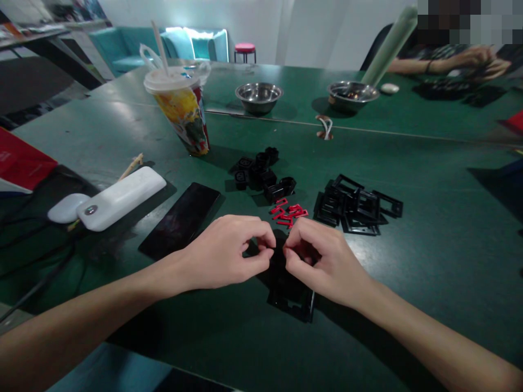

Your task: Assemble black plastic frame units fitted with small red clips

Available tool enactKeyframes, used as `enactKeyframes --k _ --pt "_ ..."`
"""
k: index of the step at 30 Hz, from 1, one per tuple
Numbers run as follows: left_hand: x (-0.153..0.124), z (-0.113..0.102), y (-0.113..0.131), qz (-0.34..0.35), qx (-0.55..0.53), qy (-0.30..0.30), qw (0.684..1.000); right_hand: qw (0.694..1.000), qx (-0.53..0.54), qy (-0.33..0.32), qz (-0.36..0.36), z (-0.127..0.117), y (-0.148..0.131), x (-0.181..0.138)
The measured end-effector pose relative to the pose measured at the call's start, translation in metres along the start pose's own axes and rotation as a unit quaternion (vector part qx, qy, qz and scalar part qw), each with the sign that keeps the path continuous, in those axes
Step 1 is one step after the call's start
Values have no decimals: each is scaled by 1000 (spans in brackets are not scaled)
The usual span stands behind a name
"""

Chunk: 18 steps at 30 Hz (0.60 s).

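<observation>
My left hand (229, 250) and my right hand (318, 261) meet over the green table (429, 228), fingers pinched together on a small black plastic part (278, 255) held between them. A hint of red shows inside my right fingers. Just beyond the hands lies a small pile of red clips (287, 212). Behind it sits a heap of black socket pieces (261, 171), and to the right a pile of flat black frames (355, 207). More black frames (292, 302) lie under my right wrist.
A dark phone (182, 218), a white power bank (120, 197) and a white mouse (65, 208) lie at the left. A lidded drink cup (182, 106) with a straw stands behind. Two steel bowls (259, 97) (352, 93) sit farther back. Another person's hands (478, 60) work at the far right.
</observation>
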State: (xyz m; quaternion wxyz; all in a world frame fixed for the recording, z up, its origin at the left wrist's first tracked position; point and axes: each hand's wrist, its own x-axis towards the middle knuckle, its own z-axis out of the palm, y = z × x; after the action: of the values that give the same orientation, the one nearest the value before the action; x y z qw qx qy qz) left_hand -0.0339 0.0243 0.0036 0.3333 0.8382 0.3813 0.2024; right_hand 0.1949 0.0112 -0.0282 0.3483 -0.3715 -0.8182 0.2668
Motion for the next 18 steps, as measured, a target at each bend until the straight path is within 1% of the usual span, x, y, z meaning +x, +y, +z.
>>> enactKeyframes --k 10,18 --pt "-1 0 -1 6 4 -2 1000 1000 7 -22 -1 -1 0 0" --pt "0 -1 0 24 10 -18 999 999 12 -39 -7 -2 -2 -1"
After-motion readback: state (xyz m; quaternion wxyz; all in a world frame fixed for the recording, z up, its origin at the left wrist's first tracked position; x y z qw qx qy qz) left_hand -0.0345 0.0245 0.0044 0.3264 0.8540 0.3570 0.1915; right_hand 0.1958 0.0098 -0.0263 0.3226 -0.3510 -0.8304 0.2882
